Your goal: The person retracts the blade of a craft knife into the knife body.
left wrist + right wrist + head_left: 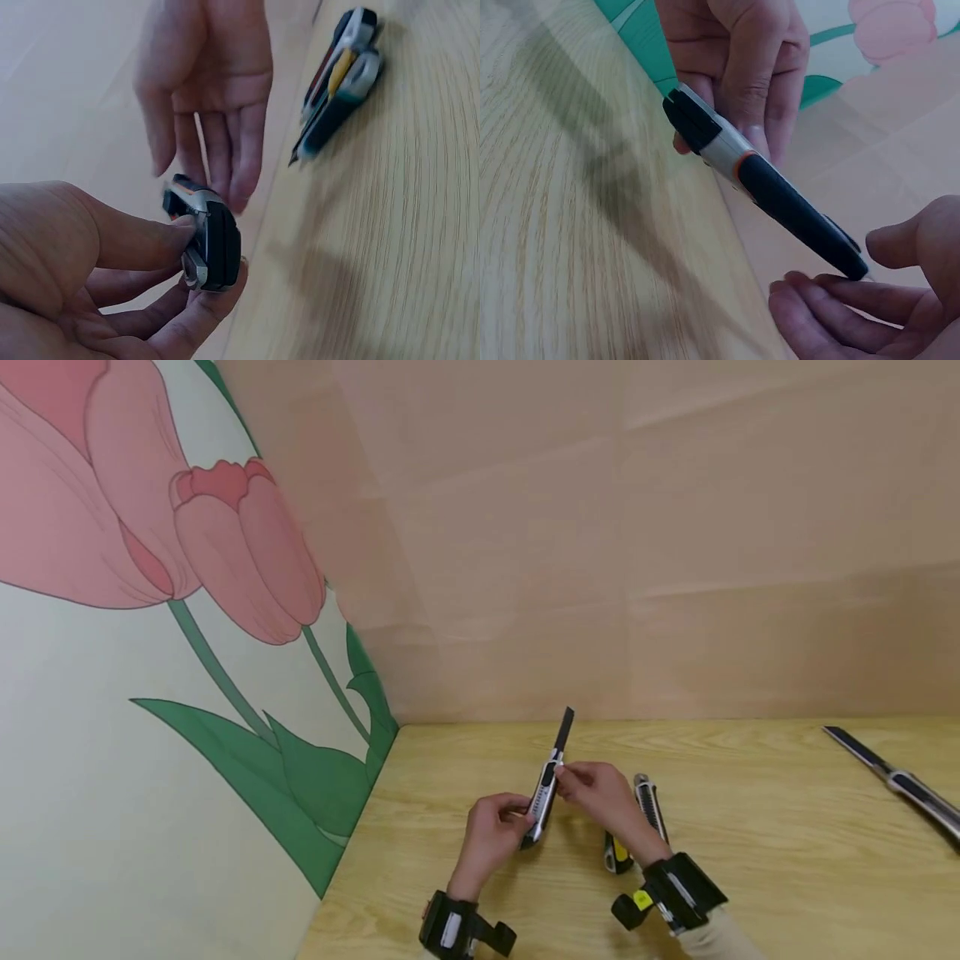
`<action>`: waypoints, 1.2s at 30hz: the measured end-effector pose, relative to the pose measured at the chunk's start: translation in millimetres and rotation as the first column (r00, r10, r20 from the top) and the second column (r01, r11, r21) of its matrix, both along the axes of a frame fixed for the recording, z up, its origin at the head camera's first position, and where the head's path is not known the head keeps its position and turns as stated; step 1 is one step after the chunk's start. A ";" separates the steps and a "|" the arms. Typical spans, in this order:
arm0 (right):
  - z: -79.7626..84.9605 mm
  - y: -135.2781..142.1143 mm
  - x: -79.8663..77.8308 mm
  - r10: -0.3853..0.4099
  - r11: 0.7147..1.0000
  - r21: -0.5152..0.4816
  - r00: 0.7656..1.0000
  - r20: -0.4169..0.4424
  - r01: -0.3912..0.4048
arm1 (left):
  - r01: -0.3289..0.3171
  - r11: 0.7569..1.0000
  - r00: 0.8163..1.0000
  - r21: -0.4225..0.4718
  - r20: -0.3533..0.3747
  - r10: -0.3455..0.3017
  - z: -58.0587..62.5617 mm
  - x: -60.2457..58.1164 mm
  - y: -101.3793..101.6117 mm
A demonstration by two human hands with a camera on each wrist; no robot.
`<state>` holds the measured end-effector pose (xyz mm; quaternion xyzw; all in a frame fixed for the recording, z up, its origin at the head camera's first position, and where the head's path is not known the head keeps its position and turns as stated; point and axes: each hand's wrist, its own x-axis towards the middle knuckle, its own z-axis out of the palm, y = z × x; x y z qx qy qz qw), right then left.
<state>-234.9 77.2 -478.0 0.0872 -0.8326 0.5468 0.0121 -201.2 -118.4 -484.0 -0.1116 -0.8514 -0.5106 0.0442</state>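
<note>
A snap-off utility knife (545, 795), silver and black with a long dark blade standing out, is tilted up over the table in the head view. My left hand (491, 831) pinches the rear of its handle between thumb and fingers, plain in the left wrist view, where the knife (221, 251) shows end-on. At the handle's front end is my right hand (600, 793). In the right wrist view, the right thumb and fingers (840, 315) lie apart around the front of the knife (780, 199), with a gap between thumb and handle.
Beside the right forearm lie a silver-black utility knife (651, 802) and a yellow-black one (619, 853). Another knife (900, 781), blade out, lies at the table's right. Brown paper (637, 543) backs the wooden table (780, 835); a tulip-painted wall (90, 760) stands left.
</note>
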 end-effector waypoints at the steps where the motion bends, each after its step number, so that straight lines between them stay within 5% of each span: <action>1: 0.1 1.9 -0.2 -0.006 1.000 -0.023 1.000 0.008 0.007 | 0.002 1.000 1.000 0.005 -0.001 -0.002 0.5 0.1 3.0; 9: 3.7 16.3 1.2 -0.019 0.965 -0.261 0.999 0.038 0.028 | -0.001 0.999 0.997 0.038 -0.079 0.004 -1.8 0.1 25.0; 19: 10.9 30.0 3.0 -0.036 0.933 -0.354 0.997 0.073 0.060 | -0.030 0.999 0.992 0.022 -0.124 0.032 -3.6 4.4 47.9; 29: 13.2 39.6 -1.7 0.028 0.902 -0.428 0.982 0.187 0.056 | 0.017 0.981 0.999 0.195 0.025 -0.022 1.4 12.8 50.0; 36: 12.7 43.4 -7.2 0.033 0.899 -0.434 0.977 0.210 0.063 | 0.018 0.975 0.994 0.222 0.098 -0.040 -15.5 6.7 43.0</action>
